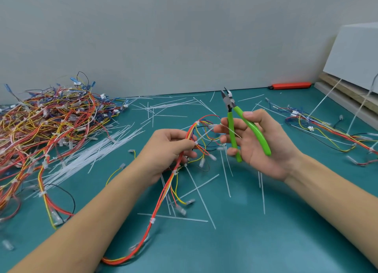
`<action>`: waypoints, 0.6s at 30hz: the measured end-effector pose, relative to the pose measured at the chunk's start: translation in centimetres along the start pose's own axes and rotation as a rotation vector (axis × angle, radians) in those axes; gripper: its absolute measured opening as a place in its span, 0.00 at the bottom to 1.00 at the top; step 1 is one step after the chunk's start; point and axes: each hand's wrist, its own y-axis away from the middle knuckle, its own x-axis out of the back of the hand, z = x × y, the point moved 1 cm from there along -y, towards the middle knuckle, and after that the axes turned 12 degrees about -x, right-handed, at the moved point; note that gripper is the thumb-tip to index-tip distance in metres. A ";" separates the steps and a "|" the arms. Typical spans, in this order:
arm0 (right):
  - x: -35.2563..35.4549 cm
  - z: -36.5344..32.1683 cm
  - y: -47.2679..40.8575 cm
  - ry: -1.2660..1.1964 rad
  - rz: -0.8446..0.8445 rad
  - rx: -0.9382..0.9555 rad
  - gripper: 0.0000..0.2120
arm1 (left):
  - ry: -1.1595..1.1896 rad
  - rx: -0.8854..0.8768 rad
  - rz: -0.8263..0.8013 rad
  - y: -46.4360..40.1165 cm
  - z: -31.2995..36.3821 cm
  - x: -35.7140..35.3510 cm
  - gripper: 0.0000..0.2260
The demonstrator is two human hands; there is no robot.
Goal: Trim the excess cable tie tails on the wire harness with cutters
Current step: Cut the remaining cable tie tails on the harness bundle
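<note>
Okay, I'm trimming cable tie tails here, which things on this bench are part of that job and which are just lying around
Part of the job:
- green-handled cutters, jaws open, in the right hand
- wire harness, gripped by the left hand
- white tie tail sticking out from the harness towards the right hand

Just lying about:
- big heap of harnesses
- loose cable ties
- orange tool by the wall
- white box

An orange tool lies beside a white box.

Assembly workbench: green mat, heaped wire harnesses, loose cable ties.
</note>
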 end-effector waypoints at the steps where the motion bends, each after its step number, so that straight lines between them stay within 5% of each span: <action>1: 0.0 -0.1 0.1 0.000 0.006 0.011 0.24 | 0.059 0.013 0.021 0.0 0.1 -0.1 0.05; 6: -0.2 -0.5 0.4 -0.015 0.002 0.085 0.21 | 0.279 0.096 -0.016 -0.1 0.2 -0.4 0.07; 18: -1.3 -1.5 1.6 0.143 -0.058 0.242 0.20 | 0.124 0.017 -0.110 -0.3 0.0 -0.2 0.04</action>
